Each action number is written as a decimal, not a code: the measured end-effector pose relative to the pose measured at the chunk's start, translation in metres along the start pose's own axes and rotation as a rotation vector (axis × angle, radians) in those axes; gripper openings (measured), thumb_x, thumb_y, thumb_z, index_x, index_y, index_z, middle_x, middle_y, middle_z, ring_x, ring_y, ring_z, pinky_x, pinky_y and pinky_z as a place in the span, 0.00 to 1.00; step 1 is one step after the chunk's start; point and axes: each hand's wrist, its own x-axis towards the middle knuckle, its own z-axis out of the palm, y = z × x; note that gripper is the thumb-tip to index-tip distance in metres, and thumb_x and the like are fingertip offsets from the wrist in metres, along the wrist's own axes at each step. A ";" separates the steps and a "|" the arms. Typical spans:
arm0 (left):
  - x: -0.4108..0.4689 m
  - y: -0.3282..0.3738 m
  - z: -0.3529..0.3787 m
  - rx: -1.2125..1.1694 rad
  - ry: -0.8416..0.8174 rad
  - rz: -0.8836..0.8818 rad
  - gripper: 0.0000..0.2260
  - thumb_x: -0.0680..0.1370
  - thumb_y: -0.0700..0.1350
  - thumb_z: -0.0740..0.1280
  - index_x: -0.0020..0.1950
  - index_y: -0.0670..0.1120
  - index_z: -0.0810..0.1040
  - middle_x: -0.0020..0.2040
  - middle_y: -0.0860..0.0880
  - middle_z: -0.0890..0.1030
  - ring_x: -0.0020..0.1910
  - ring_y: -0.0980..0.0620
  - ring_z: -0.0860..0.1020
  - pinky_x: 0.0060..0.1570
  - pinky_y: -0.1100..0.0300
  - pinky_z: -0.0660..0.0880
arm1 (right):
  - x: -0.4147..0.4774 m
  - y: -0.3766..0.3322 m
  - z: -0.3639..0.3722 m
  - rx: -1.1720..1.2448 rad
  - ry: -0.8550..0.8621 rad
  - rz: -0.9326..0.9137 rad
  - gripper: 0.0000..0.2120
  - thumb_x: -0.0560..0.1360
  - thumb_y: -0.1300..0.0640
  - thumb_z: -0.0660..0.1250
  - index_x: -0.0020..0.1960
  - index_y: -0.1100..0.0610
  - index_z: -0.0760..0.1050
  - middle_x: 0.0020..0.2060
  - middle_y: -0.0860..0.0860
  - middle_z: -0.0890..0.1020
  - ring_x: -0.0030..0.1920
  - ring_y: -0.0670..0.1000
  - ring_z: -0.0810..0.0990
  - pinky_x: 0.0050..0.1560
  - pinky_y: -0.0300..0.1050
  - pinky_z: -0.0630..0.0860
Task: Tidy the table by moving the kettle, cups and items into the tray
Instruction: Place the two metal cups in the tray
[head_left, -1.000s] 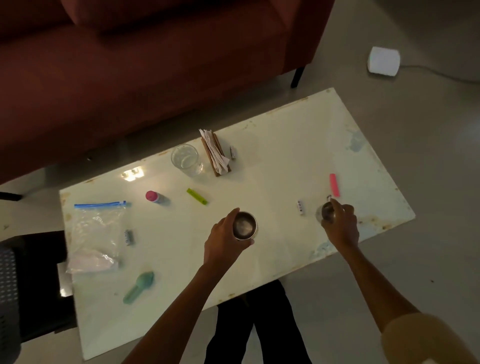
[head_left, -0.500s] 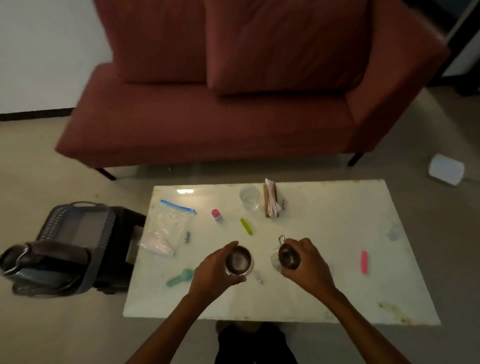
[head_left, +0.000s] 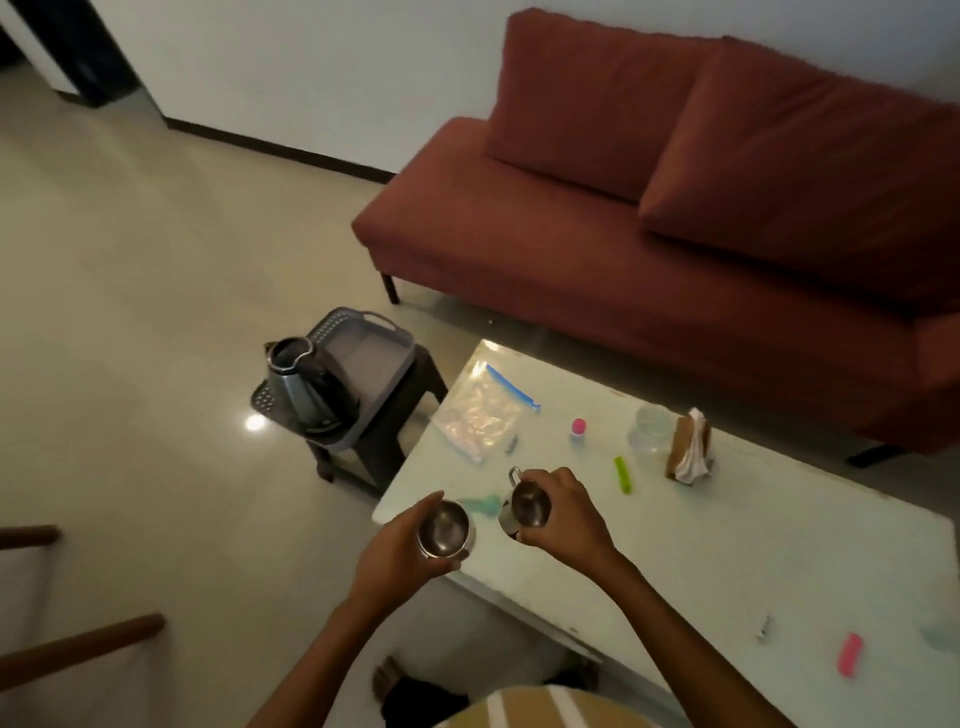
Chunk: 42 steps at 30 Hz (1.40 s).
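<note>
Two cups (head_left: 444, 530) (head_left: 527, 506), one grasped by left hand (head_left: 400, 551), one by right hand (head_left: 566, 514), at the pale bench (head_left: 675, 545); one kettle (head_left: 306, 389) in one tray (head_left: 374, 353); one sofa (head_left: 623, 234).

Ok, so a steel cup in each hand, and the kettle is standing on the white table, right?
Not quite. The head view shows the kettle standing in the grey tray on the dark stool beside the table, not on it. The rest holds: the left hand grips a plain steel cup, the right hand a handled steel cup.
</note>
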 end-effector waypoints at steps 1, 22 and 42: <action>-0.007 -0.016 -0.010 -0.020 0.013 -0.023 0.40 0.60 0.58 0.76 0.70 0.57 0.66 0.64 0.56 0.76 0.64 0.55 0.74 0.60 0.60 0.72 | 0.003 -0.013 0.013 -0.011 -0.022 -0.012 0.31 0.64 0.52 0.76 0.64 0.47 0.69 0.57 0.50 0.71 0.59 0.51 0.72 0.53 0.40 0.75; -0.014 -0.185 -0.186 -0.175 0.192 -0.141 0.36 0.64 0.50 0.77 0.69 0.56 0.67 0.63 0.52 0.77 0.58 0.50 0.76 0.52 0.50 0.79 | 0.104 -0.216 0.174 -0.059 -0.099 -0.164 0.33 0.63 0.58 0.77 0.65 0.49 0.69 0.62 0.52 0.73 0.61 0.53 0.73 0.59 0.45 0.75; 0.237 -0.233 -0.332 0.005 0.005 -0.039 0.37 0.63 0.50 0.78 0.68 0.56 0.67 0.62 0.56 0.77 0.61 0.55 0.75 0.55 0.64 0.71 | 0.383 -0.195 0.176 0.033 0.174 0.330 0.33 0.69 0.61 0.72 0.71 0.53 0.62 0.66 0.58 0.68 0.64 0.60 0.72 0.60 0.50 0.72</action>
